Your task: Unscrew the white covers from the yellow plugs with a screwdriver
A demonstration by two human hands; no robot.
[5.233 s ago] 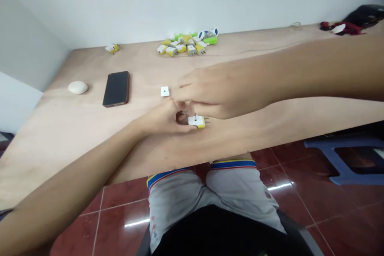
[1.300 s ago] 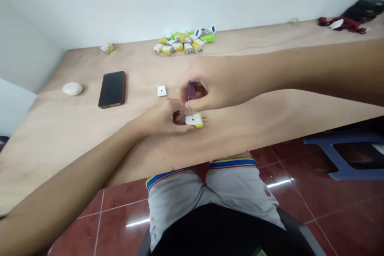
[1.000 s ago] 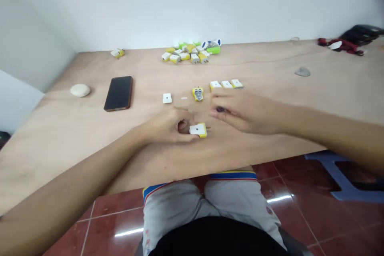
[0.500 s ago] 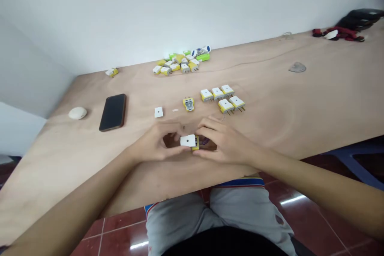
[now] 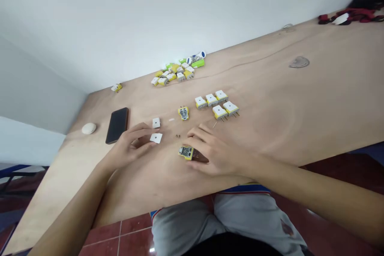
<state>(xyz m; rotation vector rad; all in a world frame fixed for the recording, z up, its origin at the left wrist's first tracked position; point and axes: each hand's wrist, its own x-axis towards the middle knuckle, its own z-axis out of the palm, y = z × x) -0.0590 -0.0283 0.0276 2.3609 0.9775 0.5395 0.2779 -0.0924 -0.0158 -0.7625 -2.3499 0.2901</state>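
Note:
My left hand [image 5: 135, 144] pinches a white plug cover [image 5: 156, 138] with a small hole, just in front of a second white cover [image 5: 156, 122] on the table. Between thumb and fingers, my right hand [image 5: 207, 148] grips an uncovered yellow plug body [image 5: 186, 152], its grey inside facing up. Part of that body is hidden by the fingers. Two small screws [image 5: 178, 136] lie between the hands. Farther back rests another open yellow plug body [image 5: 183, 113], with a small clear strip [image 5: 171, 119] to its left.
Several closed white-and-yellow plugs [image 5: 220, 111] stand grouped at centre right. A pile of plugs [image 5: 172, 75] sits by the wall, with a lone plug [image 5: 117, 87] to its left. A phone [image 5: 117, 125] and a white oval object [image 5: 89, 128] lie at left.
The white cover has come off the plug body and moved left with my left hand. My right hand still holds the body, whose inside now shows. The head view has shifted.

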